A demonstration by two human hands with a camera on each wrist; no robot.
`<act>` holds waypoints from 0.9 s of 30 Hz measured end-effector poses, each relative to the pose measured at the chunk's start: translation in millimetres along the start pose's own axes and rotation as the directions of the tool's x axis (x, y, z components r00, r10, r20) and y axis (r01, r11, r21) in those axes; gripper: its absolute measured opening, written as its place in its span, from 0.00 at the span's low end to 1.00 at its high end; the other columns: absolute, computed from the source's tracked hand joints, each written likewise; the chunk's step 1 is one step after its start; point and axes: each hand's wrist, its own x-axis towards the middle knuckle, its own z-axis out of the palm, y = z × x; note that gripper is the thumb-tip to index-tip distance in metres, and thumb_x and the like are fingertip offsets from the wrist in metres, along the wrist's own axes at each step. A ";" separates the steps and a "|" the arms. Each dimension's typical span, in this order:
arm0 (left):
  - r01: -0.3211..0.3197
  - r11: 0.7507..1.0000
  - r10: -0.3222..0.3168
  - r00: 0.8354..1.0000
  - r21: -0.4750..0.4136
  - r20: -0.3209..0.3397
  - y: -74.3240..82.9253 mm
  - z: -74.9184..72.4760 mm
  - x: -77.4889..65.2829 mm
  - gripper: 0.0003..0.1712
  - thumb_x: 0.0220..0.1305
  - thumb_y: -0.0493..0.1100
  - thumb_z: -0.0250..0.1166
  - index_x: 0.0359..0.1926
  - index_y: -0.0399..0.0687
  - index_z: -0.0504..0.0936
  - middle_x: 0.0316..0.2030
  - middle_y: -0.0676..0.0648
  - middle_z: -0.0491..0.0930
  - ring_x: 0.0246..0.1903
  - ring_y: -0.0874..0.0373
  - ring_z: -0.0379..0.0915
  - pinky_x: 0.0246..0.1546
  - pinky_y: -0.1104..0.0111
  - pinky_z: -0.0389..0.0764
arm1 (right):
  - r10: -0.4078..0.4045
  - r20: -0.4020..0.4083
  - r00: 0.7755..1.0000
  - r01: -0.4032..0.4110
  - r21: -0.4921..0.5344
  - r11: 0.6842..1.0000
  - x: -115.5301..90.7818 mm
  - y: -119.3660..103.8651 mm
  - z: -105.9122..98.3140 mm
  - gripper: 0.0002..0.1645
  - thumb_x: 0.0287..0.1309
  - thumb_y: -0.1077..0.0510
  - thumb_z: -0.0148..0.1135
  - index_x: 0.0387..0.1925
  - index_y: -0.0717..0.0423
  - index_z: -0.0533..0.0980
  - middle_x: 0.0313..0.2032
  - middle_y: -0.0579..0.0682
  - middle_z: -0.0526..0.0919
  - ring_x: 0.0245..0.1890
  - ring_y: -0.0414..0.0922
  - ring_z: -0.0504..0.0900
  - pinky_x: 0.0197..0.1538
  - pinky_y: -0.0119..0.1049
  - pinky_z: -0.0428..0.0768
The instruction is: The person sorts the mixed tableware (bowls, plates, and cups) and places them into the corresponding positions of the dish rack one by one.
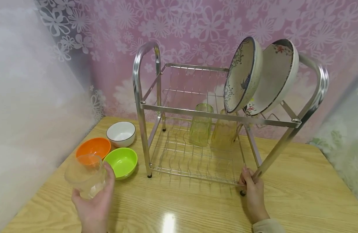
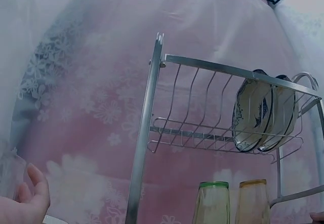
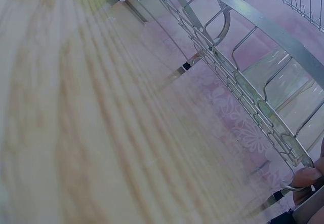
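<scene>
My left hand (image 1: pixel 95 204) grips a clear glass bowl (image 1: pixel 86 178), tilted above the table's left side, near the orange bowl (image 1: pixel 92 145) and the green bowl (image 1: pixel 121 160). Only part of that hand (image 2: pixel 33 198) shows at the lower left of the left wrist view. My right hand (image 1: pixel 253 192) holds the front right leg of a two-tier metal dish rack (image 1: pixel 193 112) at the lower tier's corner; its fingers (image 3: pixel 307 177) show at the right wrist view's edge. On the lower tier, a green glass (image 1: pixel 201 129) and an amber glass (image 1: pixel 224 132) stand upside down.
Two large patterned bowls, one with a blue motif (image 1: pixel 246 74) and one with red flowers (image 1: pixel 279 77), stand on edge at the upper tier's right. A white bowl (image 1: pixel 121 132) sits behind the colored ones on the wooden table (image 1: pixel 179 207). Floral curtains (image 1: pixel 184 26) hang around.
</scene>
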 end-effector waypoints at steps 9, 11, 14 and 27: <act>0.097 0.995 -0.097 0.995 0.009 0.036 0.8 -8.2 -0.4 0.34 0.56 0.57 0.67 0.62 0.62 0.66 0.60 0.45 0.71 0.60 0.44 0.66 0.60 0.53 0.67 | 0.000 -0.010 1.000 0.000 -0.013 1.000 0.3 -0.1 0.6 0.28 0.74 0.52 0.45 0.18 0.61 0.55 0.16 0.53 0.56 0.18 0.51 0.52 0.22 0.42 0.54; 0.101 0.995 -0.102 0.994 0.021 0.030 -0.8 -9.5 -1.8 0.34 0.56 0.58 0.67 0.63 0.63 0.65 0.61 0.44 0.70 0.60 0.44 0.65 0.60 0.54 0.67 | -0.003 -0.007 1.000 0.002 -0.013 1.000 0.5 0.1 0.5 0.28 0.75 0.52 0.44 0.18 0.61 0.55 0.16 0.53 0.56 0.18 0.51 0.51 0.22 0.42 0.53; 0.111 0.993 -0.111 0.994 0.028 0.019 -5.3 -10.2 -3.8 0.36 0.57 0.58 0.67 0.65 0.66 0.62 0.62 0.44 0.68 0.61 0.44 0.64 0.61 0.55 0.67 | -0.014 -0.004 1.000 0.014 0.001 1.000 0.6 -0.6 0.1 0.28 0.75 0.53 0.44 0.18 0.61 0.54 0.16 0.53 0.55 0.17 0.51 0.51 0.23 0.43 0.52; 0.198 0.979 -0.195 0.979 0.057 -0.052 -42.1 -39.8 -12.2 0.49 0.56 0.49 0.67 0.71 0.66 0.46 0.66 0.41 0.61 0.66 0.43 0.59 0.64 0.57 0.65 | -0.023 0.007 1.000 0.022 0.013 1.000 -0.8 -2.0 -1.0 0.26 0.75 0.56 0.44 0.18 0.60 0.56 0.16 0.50 0.57 0.17 0.49 0.53 0.23 0.42 0.52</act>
